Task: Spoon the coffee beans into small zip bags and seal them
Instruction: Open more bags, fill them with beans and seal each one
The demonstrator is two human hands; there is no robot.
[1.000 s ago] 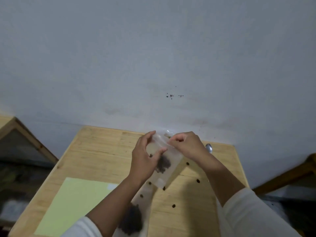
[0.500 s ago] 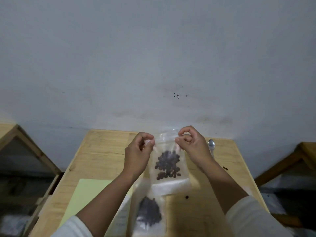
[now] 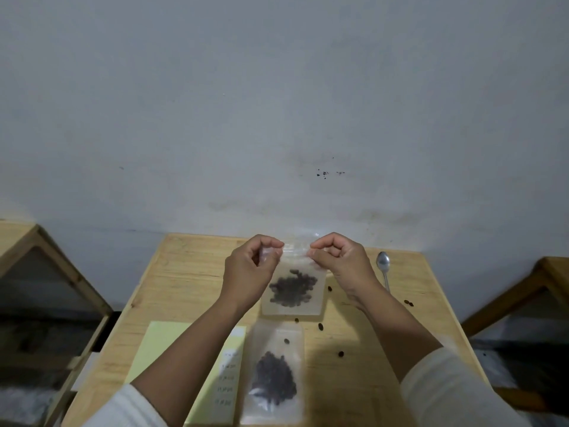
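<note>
A small zip bag (image 3: 293, 288) is held upright above the table (image 3: 184, 278), pinched at its top strip from both ends. Its left top corner is nipped between thumb and curled fingers of the left hand (image 3: 251, 269), its right top corner likewise by the right hand (image 3: 340, 260). A dark cluster of coffee beans (image 3: 292, 287) is seen through the clear plastic, gathered at the bag's middle. Whether the zip is fully closed cannot be told. At six o'clock from the held bag, a second bag of beans (image 3: 274, 374) is laid flat on the table. At three o'clock, beyond the right hand, a spoon (image 3: 384, 271) is laid. Loose beans (image 3: 321, 326) are scattered between five and three o'clock. At seven o'clock a pale green sheet (image 3: 163, 343) is spread, partly covered by the left forearm.
</note>
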